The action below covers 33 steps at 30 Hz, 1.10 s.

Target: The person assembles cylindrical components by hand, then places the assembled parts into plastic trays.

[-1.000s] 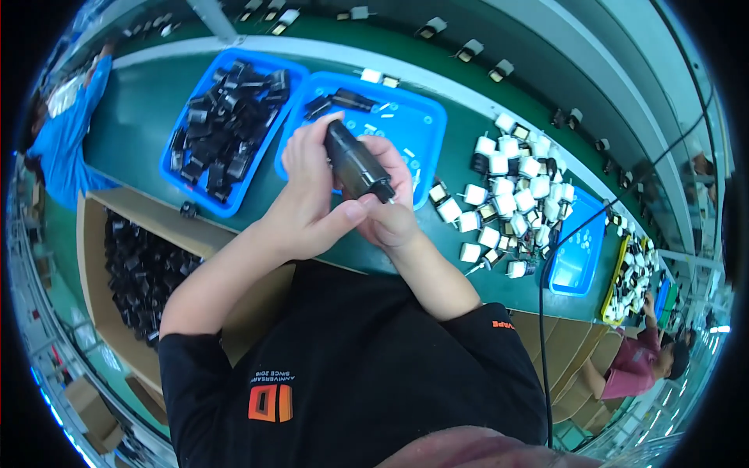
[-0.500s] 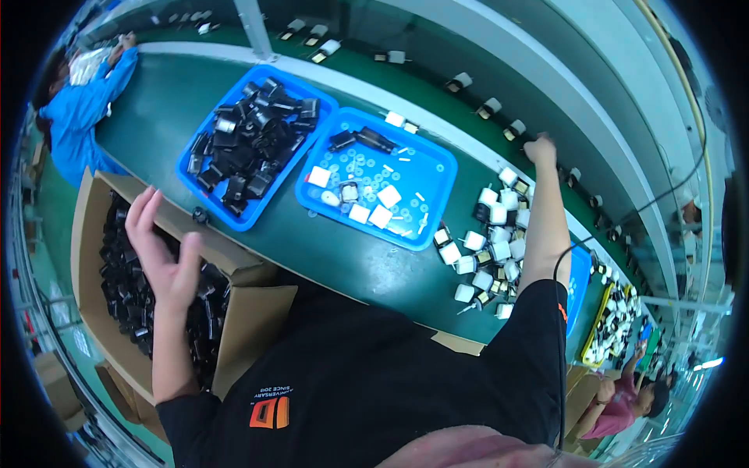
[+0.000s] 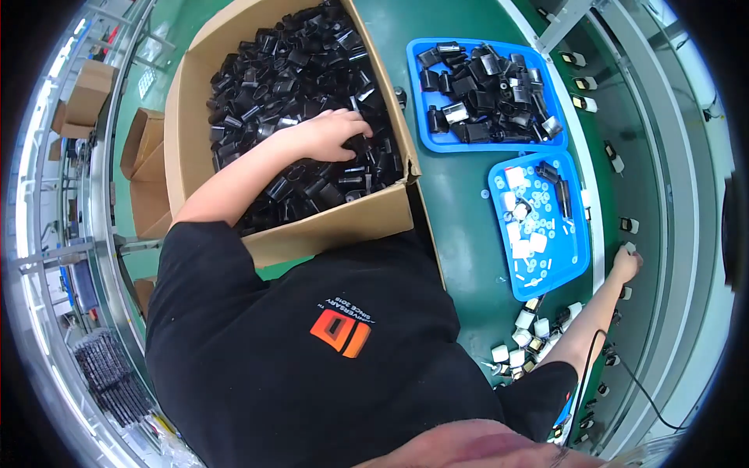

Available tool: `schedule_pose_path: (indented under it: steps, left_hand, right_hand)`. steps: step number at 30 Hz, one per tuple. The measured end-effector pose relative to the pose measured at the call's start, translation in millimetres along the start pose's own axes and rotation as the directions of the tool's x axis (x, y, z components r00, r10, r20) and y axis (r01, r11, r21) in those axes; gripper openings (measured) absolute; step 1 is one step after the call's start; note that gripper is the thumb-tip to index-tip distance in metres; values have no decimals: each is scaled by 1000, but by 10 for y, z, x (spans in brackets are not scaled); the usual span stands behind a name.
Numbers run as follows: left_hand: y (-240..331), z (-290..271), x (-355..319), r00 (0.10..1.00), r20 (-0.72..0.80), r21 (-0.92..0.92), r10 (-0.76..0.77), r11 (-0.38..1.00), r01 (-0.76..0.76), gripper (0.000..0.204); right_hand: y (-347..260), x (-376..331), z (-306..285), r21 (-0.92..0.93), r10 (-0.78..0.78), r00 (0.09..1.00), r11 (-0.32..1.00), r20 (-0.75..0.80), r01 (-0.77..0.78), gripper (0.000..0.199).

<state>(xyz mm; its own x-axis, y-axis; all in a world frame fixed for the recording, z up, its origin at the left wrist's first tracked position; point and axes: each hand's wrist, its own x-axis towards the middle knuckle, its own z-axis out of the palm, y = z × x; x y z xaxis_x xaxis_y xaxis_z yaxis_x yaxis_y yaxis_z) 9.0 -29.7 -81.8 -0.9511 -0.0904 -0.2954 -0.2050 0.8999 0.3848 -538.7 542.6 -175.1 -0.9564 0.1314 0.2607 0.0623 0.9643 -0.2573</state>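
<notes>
My left hand (image 3: 334, 134) is down in a large cardboard box (image 3: 312, 232) filled with small black plastic housings (image 3: 269, 86). Its fingers and thumb curve round a black housing among the pile, and the fingertips are partly hidden. Far to the right, my right hand (image 3: 626, 264) reaches over the green conveyor belt. Its fingers are closed on a small white-capped part (image 3: 630, 247), of which only the pale top shows.
Beyond the box, a blue tray (image 3: 488, 148) holds more black housings. A second blue tray (image 3: 581, 234) carries white caps, clear rings and two black pieces. White-capped parts (image 3: 521, 338) lie heaped on the green table (image 3: 460, 226). A black cable (image 3: 636, 378) hangs near my right arm.
My view has swung toward the box. The left hand, open and raised above the box before, has dropped among the black housings. My right hand stays over the belt, now at a white-capped part.
</notes>
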Motion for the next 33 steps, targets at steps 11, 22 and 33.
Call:
schedule_pose_path:
  steps: [11, 22, 33]
  left_hand:
    - [103, -31, 24, 991, -115, 231, 69, 972, -41, 35]
    - [1092, -637, 143, 797, -465, -385, 385, 723, -574, 50]
    - [2048, -509, 796, 610, -320, -296, 725, 535, -791, 54]
  right_hand:
    - [-1076, -1767, -1839, 623, -471, 800, -512, 372, -591, 34]
    - [-1894, -3244, -2106, 954, -564, 818, -164, 116, -249, 30]
    - [-2114, -3303, -2575, 973, -590, 807, 195, 15, 125, 23]
